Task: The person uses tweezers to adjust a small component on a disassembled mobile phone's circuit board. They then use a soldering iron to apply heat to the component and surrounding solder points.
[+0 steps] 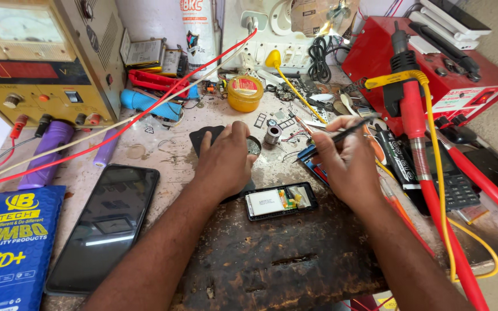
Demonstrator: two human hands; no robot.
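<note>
- Phone (281, 201), small and dark, lies opened on the scorched pad just below and between the two hands, its back off, with a white rectangular part, orange and yellow bits and a bare board showing inside.
- Right hand (347, 158) is curled shut around a thin black tool (341, 133), pinched between thumb and fingers; the tool's tip points left toward the small tin.
- Left hand (226, 158) rests palm-down with fingers curved over a small round tin (253, 145), its fingertips touching the rim; whether it grips the tin or only steadies it I cannot tell.
- Risk: with the open phone so close under both wrists, a wrist or sleeve could brush the exposed board and shift or soil small parts.
- Risk: if the tool tip is hot or carries paste, a drip or slip past the tin could land on the phone's board or on the left hand's fingers, which sit right at the tin.
- Risk: the red and yellow cables (433, 190) run just right of the right hand; a snag on the elbow could jerk the tool.
- Risk: the larger phone (108, 224) lies screen-up to the left of the left hand, near the tabletop (168, 152) edge, where a sweep of the forearm could scratch or push it.
</note>
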